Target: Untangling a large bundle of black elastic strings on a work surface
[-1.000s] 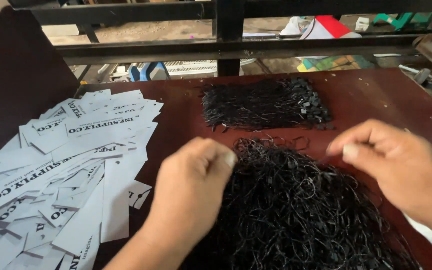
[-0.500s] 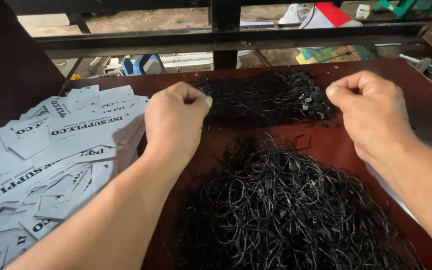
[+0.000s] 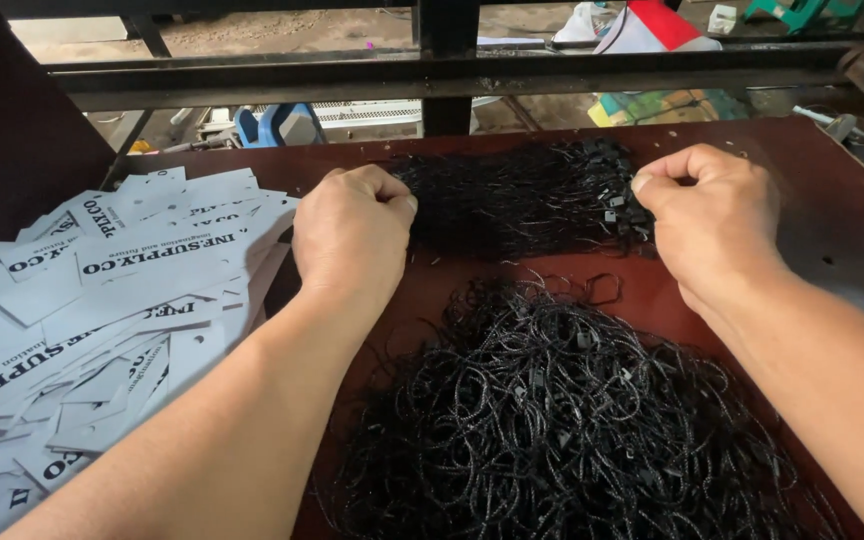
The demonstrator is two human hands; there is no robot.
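Reddish-brown tabletop (image 3: 832, 200), dark metal rails beyond it, cluttered floor past those. Neatly laid row of black string loops (image 3: 522, 205) at the far edge; big tangled heap of the same black strings (image 3: 562, 420) nearer the body; spread of white printed card tags (image 3: 102, 300) off to the left.

Step in hand, by the look of it: laying strings straight into the far row, pulled taut between both fists. Hard to make out any single strand across the gap against the dark row behind.

Left hand (image 3: 352, 235) curled into a loose fist, knuckles up, thumb and forefinger pinched together at the left end of the row, touching it or just above it. Right hand (image 3: 712, 220) likewise closed, fingertips pinched at the right end, beside the small plastic clasps. Whatever sits inside either pinch too thin to tell for certain.

Next move probably calls for setting down level with the row, ends aligned with the clasps, then letting go cleanly without dragging neighbouring loops out of line.
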